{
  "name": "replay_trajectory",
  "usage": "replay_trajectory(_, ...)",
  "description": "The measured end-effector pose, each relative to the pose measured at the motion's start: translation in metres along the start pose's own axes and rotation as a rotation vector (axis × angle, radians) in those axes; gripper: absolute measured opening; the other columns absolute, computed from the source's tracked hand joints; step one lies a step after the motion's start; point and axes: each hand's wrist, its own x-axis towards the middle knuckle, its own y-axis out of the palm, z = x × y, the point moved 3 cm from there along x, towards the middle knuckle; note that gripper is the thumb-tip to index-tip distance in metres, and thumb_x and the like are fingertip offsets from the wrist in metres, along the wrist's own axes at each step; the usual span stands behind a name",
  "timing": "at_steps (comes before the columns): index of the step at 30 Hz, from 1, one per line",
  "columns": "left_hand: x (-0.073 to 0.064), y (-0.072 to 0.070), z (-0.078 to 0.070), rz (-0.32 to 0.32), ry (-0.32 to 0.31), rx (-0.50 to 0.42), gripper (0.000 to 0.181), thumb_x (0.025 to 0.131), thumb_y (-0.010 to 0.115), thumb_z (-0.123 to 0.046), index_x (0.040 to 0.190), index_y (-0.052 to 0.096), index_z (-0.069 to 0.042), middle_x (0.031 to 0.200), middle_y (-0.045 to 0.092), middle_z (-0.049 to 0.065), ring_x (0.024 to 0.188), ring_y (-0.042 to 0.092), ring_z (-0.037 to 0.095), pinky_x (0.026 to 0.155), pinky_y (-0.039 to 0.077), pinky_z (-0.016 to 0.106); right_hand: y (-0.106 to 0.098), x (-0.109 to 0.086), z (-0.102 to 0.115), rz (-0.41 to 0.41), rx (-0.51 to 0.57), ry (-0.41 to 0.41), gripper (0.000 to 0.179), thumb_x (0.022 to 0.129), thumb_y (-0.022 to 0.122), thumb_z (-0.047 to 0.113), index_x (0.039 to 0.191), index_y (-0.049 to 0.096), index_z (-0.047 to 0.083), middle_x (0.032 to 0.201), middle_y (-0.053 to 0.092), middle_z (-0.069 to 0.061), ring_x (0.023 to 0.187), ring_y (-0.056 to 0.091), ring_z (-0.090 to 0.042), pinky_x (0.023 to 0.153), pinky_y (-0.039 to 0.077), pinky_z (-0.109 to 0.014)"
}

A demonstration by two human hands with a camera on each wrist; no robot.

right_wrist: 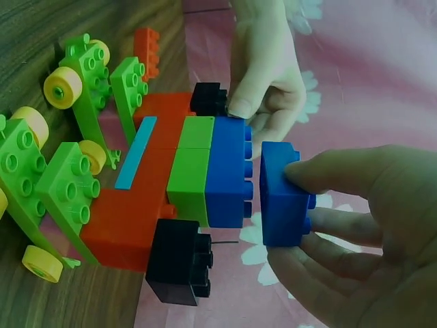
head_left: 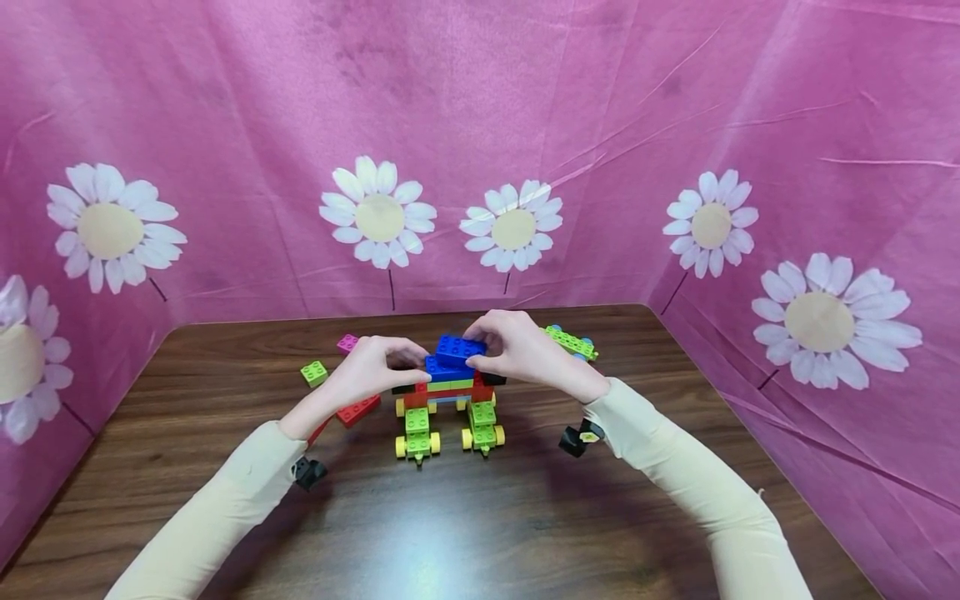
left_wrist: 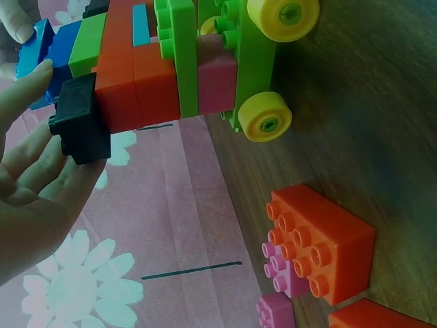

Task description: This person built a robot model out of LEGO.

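Observation:
My right hand [head_left: 521, 346] pinches a blue toy brick [right_wrist: 280, 195], thumb on one side and fingers on the other. In the right wrist view a narrow gap separates it from a second blue brick [right_wrist: 227, 171], whose studs face it. That lower brick tops a built model of lime green, red [right_wrist: 130, 232] and light blue bricks. A black brick [right_wrist: 179, 263] juts out on each side. Below, two lime wheeled bases [head_left: 416, 433] with yellow wheels carry the model. My left hand [head_left: 371, 367] holds the lower blue brick at its left end, thumb in front, fingers behind.
Left of the model lie a lime brick [head_left: 314, 372], a pink brick [head_left: 347, 343] and red bricks [head_left: 358, 412]. At the back right sits a lime wheeled base [head_left: 570, 342] with blue wheels. A pink flowered cloth [head_left: 600, 275] hangs behind the wooden table [head_left: 540, 517].

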Motion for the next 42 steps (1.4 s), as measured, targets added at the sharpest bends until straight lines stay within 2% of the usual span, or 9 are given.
replay_trajectory(7, 0.000, 0.001, 0.001, -0.009, -0.007, 0.010, 0.032, 0.086, 0.078, -0.026, 0.112, 0.072, -0.008, 0.104, 0.077, 0.009, 0.096, 0.073, 0.020, 0.090, 0.059, 0.039, 0.007, 0.003, 0.000, 0.006, 0.004, -0.048, 0.027, 0.085, 0.079, 0.019, 0.107, 0.072, 0.005, 0.095, 0.071, -0.007, 0.075, 0.061, -0.012, 0.069, 0.054, -0.022)
replay_trajectory(22, 0.000, 0.000, 0.002, -0.010, -0.013, 0.010, 0.034, 0.086, 0.077, -0.027, 0.113, 0.072, -0.008, 0.105, 0.077, 0.010, 0.096, 0.073, 0.021, 0.090, 0.059, 0.040, 0.009, 0.009, -0.002, 0.047, 0.014, -0.094, 0.028, 0.087, 0.076, 0.017, 0.112, 0.072, 0.006, 0.105, 0.070, -0.008, 0.095, 0.066, -0.016, 0.082, 0.060, -0.026)
replay_trajectory(28, -0.001, -0.003, 0.000, -0.018, -0.006, -0.003, 0.033, 0.086, 0.078, -0.026, 0.113, 0.072, -0.008, 0.105, 0.077, 0.009, 0.097, 0.073, 0.021, 0.090, 0.059, 0.041, 0.010, 0.009, -0.003, 0.060, 0.051, -0.080, 0.028, 0.087, 0.076, 0.015, 0.113, 0.072, 0.005, 0.106, 0.069, -0.009, 0.097, 0.067, -0.018, 0.084, 0.060, -0.026)
replay_trajectory(36, 0.002, -0.010, -0.011, -0.065, -0.020, 0.019, 0.035, 0.087, 0.076, -0.032, 0.117, 0.072, -0.013, 0.110, 0.076, 0.003, 0.102, 0.071, 0.018, 0.089, 0.058, 0.040, 0.011, 0.010, -0.001, 0.056, 0.068, -0.080, 0.029, 0.085, 0.077, 0.013, 0.112, 0.073, 0.004, 0.104, 0.069, -0.010, 0.096, 0.067, -0.019, 0.084, 0.060, -0.028)
replay_trajectory(42, 0.006, -0.010, -0.014, -0.057, -0.017, 0.033, 0.032, 0.087, 0.076, -0.032, 0.114, 0.073, -0.015, 0.107, 0.077, 0.002, 0.100, 0.071, 0.016, 0.086, 0.058, 0.035, 0.012, 0.010, -0.001, 0.046, 0.071, -0.088, 0.029, 0.085, 0.078, 0.014, 0.112, 0.074, 0.004, 0.103, 0.070, -0.009, 0.093, 0.068, -0.018, 0.082, 0.060, -0.028)
